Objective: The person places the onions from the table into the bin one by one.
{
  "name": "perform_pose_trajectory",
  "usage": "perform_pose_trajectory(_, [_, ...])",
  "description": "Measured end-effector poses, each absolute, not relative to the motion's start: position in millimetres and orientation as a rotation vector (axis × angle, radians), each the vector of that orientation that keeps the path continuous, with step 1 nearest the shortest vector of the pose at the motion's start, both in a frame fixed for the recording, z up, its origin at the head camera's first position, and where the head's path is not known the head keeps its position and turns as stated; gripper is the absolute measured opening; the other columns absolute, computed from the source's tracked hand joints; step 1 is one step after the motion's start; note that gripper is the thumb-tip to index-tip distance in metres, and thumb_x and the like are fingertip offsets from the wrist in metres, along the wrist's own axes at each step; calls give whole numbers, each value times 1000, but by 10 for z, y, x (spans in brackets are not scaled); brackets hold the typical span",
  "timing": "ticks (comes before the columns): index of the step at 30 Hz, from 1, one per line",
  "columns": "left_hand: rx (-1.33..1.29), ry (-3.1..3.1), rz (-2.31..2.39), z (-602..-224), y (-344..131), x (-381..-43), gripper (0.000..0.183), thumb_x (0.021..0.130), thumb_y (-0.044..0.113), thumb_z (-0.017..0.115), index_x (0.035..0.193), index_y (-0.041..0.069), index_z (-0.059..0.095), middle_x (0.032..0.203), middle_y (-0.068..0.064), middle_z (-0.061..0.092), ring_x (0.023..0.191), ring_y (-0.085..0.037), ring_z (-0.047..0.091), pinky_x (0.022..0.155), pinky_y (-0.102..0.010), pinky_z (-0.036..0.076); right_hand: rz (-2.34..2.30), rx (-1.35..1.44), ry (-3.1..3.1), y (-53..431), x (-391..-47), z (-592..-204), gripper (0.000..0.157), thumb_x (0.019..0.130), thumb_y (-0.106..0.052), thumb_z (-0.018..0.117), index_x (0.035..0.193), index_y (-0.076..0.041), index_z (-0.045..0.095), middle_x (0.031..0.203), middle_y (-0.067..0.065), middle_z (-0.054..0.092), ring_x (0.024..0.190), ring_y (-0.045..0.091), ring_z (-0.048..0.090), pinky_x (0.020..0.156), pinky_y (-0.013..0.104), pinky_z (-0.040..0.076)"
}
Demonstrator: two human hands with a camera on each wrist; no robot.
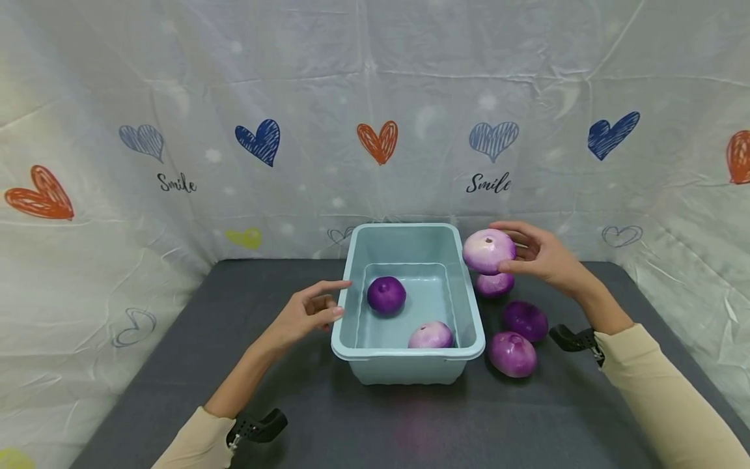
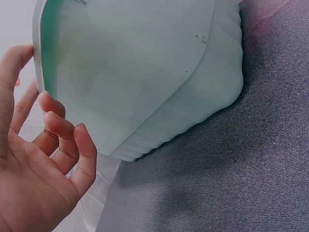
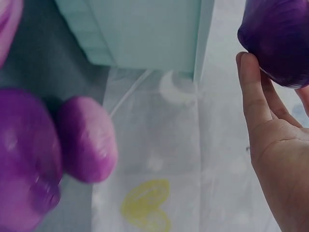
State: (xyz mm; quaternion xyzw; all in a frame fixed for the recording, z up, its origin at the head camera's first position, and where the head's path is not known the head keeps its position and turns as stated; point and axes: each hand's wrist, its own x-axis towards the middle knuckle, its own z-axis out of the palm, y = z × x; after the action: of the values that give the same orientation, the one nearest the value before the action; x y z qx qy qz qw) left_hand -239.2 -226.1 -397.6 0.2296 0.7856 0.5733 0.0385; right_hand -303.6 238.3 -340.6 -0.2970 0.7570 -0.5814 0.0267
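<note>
Purple onion, likely firm, slick-skinned; best cupped round its middle. Right hand grips it between thumb and fingers, raised by bin's right rim. Left hand loosely bent, touching left rim.

We see a pale, creased cloth behind and beside a dark grey table. Across the cloth we make out orange hearts, blue hearts, a yellow heart and the black word "Smile", printed twice.
</note>
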Motion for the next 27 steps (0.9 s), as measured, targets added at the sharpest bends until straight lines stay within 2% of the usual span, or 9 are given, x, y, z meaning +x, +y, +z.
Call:
perform_pose_trajectory(6, [698, 2414, 1758, -3971, -2263, -2396, 49, 100, 13, 67, 147, 11, 55, 91, -17, 60, 81, -22, 60, 72, -44, 53, -1776, -1034, 2294, 2157, -3079, -3312, 71, 85, 3, 80, 148, 1, 48, 145, 13, 51, 129, 30, 51, 99, 33, 47])
perform_pose_trajectory(14, [693, 2414, 1753, -3981, -2260, -2395, 49, 100, 14, 67, 147, 12, 55, 91, -17, 60, 85, -41, 58, 73, -44, 53, -1738, -1125, 2240, 1897, -3118, -3255, 71, 85, -1, 82, 147, 0, 49, 146, 14, 49, 130, 31, 50, 99, 37, 47])
perform_pose_trajectory(23, [699, 2407, 1755, -3985, -2263, -2398, 50, 100, 13, 67, 148, 11, 54, 91, -16, 60, 85, -39, 59, 72, -44, 53, -1725, -1187, 2162, 1700, -3141, -3232, 72, 84, -2, 84, 147, 1, 49, 145, 15, 49, 128, 31, 52, 96, 40, 50])
perform_pose_trajectory(27, [701, 2402, 1759, -3989, -2262, -2395, 50, 100, 13, 67, 148, 11, 54, 91, -17, 60, 85, -37, 60, 72, -43, 53, -1744, -1190, 2085, 1671, -3150, -3237, 71, 86, -1, 82, 148, -1, 48, 143, 18, 50, 125, 35, 55, 96, 42, 49])
